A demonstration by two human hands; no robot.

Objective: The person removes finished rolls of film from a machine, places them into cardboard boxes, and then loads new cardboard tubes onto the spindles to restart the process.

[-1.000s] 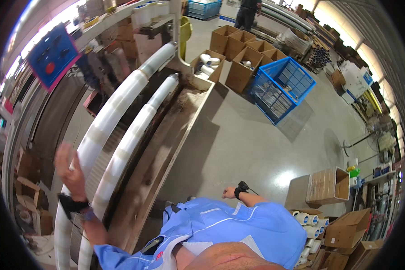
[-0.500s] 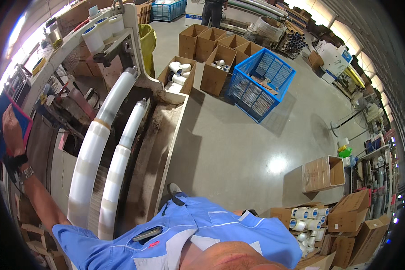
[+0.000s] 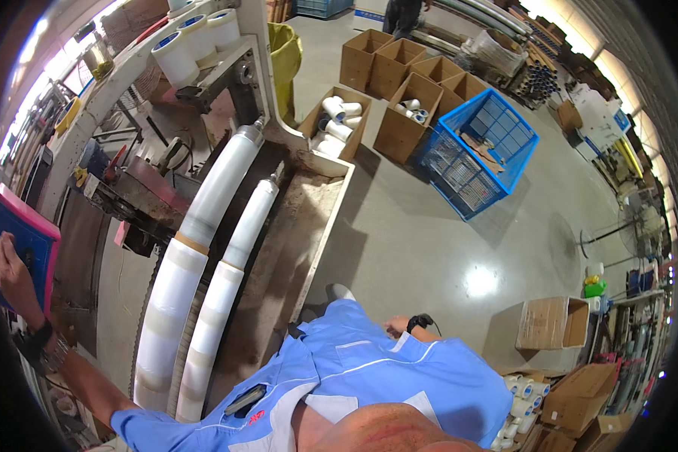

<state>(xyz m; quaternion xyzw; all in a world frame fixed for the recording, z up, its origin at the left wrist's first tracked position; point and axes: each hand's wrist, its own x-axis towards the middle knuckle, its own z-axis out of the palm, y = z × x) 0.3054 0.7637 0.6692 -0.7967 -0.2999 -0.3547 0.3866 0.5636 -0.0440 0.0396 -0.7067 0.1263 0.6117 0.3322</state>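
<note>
My left hand [image 3: 16,277] is at the far left, its fingers stretched out against a blue panel [image 3: 24,245] with a pink rim. I cannot see whether the fingertips press on it. My right hand [image 3: 396,326] hangs low beside my blue shirt, partly covered by it, and its fingers are too hidden to read. Between my left arm and my body run two long shafts with white film, a thicker roll [image 3: 169,301] and a thinner roll [image 3: 217,309], mounted on a machine [image 3: 267,83].
Tape rolls [image 3: 175,60] stand on the machine's top. A pale trough edge [image 3: 330,233] runs along my front. Beyond it are cartons [image 3: 401,129] of white rolls and a blue plastic crate [image 3: 471,177]. To the right stand a carton [image 3: 544,324] and a floor fan [image 3: 634,218].
The view has swung left, so the scene sits further right. My left hand has shifted lower on the blue panel, and my right hand has come into sight beside the shirt.
</note>
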